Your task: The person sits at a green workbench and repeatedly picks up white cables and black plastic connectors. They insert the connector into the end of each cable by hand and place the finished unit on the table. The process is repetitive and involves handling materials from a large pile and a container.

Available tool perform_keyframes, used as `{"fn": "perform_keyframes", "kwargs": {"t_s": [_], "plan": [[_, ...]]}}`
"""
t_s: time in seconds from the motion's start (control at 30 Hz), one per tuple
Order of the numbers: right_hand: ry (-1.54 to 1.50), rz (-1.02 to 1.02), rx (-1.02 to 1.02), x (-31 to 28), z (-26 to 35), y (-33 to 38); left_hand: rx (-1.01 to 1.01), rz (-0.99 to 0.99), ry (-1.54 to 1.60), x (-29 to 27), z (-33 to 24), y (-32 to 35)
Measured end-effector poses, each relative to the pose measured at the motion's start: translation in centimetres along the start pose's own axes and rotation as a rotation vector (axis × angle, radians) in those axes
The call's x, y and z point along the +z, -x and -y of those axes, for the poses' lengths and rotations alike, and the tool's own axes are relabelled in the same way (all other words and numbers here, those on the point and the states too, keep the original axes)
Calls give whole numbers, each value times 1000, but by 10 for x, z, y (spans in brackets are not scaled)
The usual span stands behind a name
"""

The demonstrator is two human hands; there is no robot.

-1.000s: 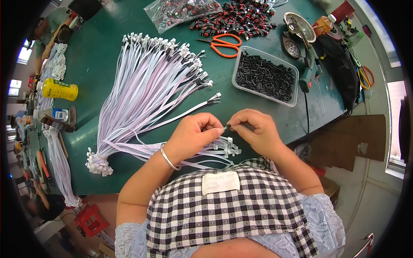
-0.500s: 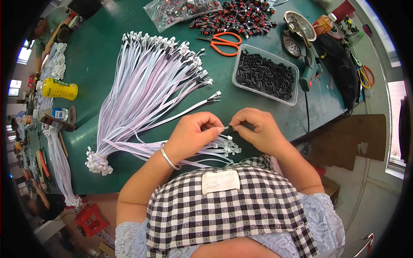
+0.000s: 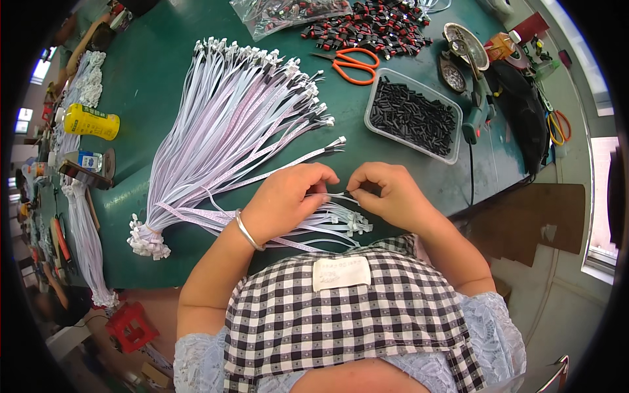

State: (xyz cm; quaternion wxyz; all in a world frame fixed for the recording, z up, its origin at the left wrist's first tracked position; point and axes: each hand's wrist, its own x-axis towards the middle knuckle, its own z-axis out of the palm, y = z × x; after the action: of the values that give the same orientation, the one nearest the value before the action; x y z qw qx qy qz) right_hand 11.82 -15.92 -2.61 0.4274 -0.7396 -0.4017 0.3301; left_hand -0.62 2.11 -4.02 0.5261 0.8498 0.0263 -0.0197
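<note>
My left hand (image 3: 288,195), with a bangle on its wrist, is closed on a thin white flat cable (image 3: 337,196) near its end. The cable's tip reaches across to my right hand (image 3: 391,195), whose thumb and fingers are pinched at it; whether a small sleeve sits there is hidden. Beneath my left hand lie more flat cables with white connectors (image 3: 357,224). Farther left, a large fan of white and pink flat cables (image 3: 223,111) spreads over the table, bundled at its near end; many far ends carry black sleeves and white connectors.
Beyond my right hand stands a clear plastic tub (image 3: 409,152) of short black tubes. Orange-handled scissors (image 3: 357,65) and a pile of red and black parts (image 3: 373,26) lie farther back. A hot-air tool (image 3: 477,119) is at the right, a yellow bottle (image 3: 92,122) at the left.
My left forefinger has lifted away from its thumb and my left hand has shifted slightly left. More of the cable end shows between the hands. The whole view has shifted a little.
</note>
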Motion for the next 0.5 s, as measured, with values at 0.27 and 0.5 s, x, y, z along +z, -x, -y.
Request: {"fn": "perform_keyframes", "kwargs": {"t_s": [0.27,0.5], "plan": [[209,26,-103,1,7,-11,-79,-176,44,11,-13,-3],[547,-345,-475,-42,12,-35,247,-477,-558,-10,12,-37]]}}
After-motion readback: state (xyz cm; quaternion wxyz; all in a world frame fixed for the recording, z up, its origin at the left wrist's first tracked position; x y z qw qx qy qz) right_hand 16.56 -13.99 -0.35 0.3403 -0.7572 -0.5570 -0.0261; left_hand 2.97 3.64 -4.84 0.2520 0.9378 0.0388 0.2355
